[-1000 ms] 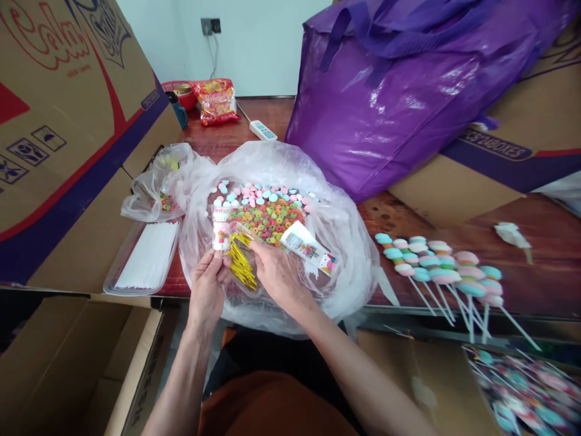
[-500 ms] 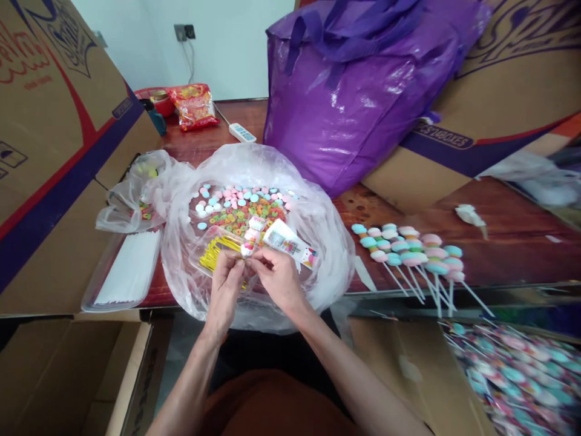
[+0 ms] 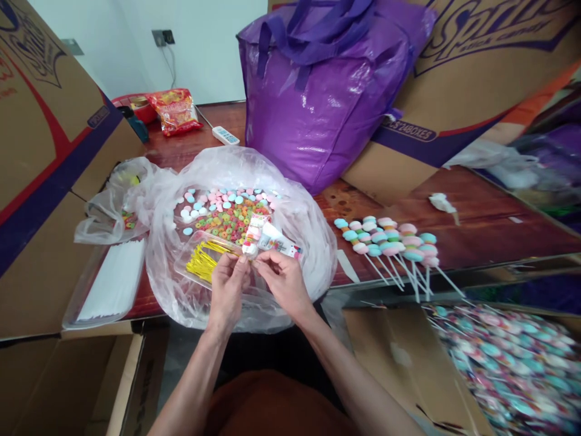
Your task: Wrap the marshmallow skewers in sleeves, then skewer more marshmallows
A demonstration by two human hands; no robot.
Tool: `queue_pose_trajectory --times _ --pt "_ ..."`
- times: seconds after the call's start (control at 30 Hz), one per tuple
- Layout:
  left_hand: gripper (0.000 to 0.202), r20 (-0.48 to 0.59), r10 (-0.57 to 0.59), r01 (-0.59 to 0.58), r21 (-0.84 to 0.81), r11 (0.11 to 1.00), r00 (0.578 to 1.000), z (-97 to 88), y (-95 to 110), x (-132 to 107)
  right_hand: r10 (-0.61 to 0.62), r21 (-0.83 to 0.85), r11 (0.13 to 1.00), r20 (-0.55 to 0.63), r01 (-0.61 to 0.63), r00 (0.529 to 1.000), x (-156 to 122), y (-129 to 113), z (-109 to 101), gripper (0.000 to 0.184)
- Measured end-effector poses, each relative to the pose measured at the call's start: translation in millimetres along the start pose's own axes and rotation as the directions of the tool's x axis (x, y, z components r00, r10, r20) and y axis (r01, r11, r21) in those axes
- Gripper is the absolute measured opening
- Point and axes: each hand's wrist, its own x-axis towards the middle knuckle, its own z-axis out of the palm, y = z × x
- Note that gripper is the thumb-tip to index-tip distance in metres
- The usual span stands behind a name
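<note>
A wrapped marshmallow candy pop (image 3: 253, 235) in a clear printed bag points away from me. My left hand (image 3: 229, 281) is closed on the gathered neck of its wrapper. Beside it, my right hand (image 3: 284, 281) pinches what looks like a thin yellow twist tie at the neck, mostly hidden by the fingers. Just left lies a clear tray of yellow twist ties (image 3: 206, 259). Printed candy bags (image 3: 278, 241) lie beyond my right fingers. Past the pop are coloured gummy rings (image 3: 220, 225) and pink, white and blue marshmallows (image 3: 222, 197) on a crumpled plastic bag (image 3: 313, 260).
White sticks (image 3: 111, 281) fill a tray at left. Several unwrapped marshmallow pops (image 3: 390, 239) lie right, near a white blade-like piece (image 3: 347, 266). A box of finished pops (image 3: 517, 357) stands lower right. A purple bag (image 3: 318, 103) and cartons (image 3: 40, 151) flank the table.
The camera view has shifted right, so the surroundings sit further left. Both hands stay together at the wrapper's neck, and the right fingertips are slightly further from the left ones.
</note>
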Motion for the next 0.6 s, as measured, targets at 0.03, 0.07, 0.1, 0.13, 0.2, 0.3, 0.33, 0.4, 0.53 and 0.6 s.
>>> queue_pose_trajectory --times 0.03,0.07,0.1,0.13,0.2,0.3,0.33,0.4,0.53,0.6 --pt "0.040 0.007 -0.011 0.011 -0.008 1.000 1.000 2.2 -1 0 0.001 0.013 1.000 -0.001 -0.001 1.000 0 0 0 0.020" --pt "0.041 0.021 -0.031 0.031 -0.024 0.999 0.999 4.4 -1 0 0.005 0.027 1.000 0.002 -0.006 1.000 0 0 0 0.021" --pt "0.042 0.042 -0.062 0.064 -0.045 0.997 0.997 6.3 0 0 0.013 0.043 0.999 0.003 -0.014 1.000 0 1 0 0.021" --pt "0.043 0.069 -0.102 0.107 -0.069 0.992 0.992 7.9 1 0 0.024 0.061 0.998 0.000 -0.024 1.000 -1 3 -1 0.021" --pt "0.045 0.139 -0.206 0.222 -0.118 0.968 0.969 10.3 6 -1 0.034 0.087 0.996 -0.008 -0.033 0.999 -3 5 -5 0.022" --pt "0.047 0.281 -0.376 0.432 -0.169 0.886 0.883 12.6 13 -4 -0.014 0.099 0.995 0.040 0.010 0.999 -7 5 -17 0.024" --pt "0.049 0.328 -0.424 0.494 -0.167 0.853 0.844 13.7 14 -5 -0.039 0.097 0.995 0.083 0.031 0.996 -9 4 -21 0.024" --pt "0.050 0.384 -0.483 0.563 -0.124 0.817 0.787 17.4 13 -9 -0.101 0.057 0.994 0.137 0.094 0.985 -12 1 -29 0.021" --pt "0.042 0.258 -0.309 0.326 -0.024 0.945 0.916 29.4 5 -17 -0.214 -0.178 0.959 0.053 0.220 0.975 -17 0 -34 0.013" --pt "0.040 0.219 -0.207 0.208 0.019 0.978 0.953 33.7 1 -19 -0.213 -0.234 0.950 0.006 0.209 0.977 -19 2 -34 0.011"
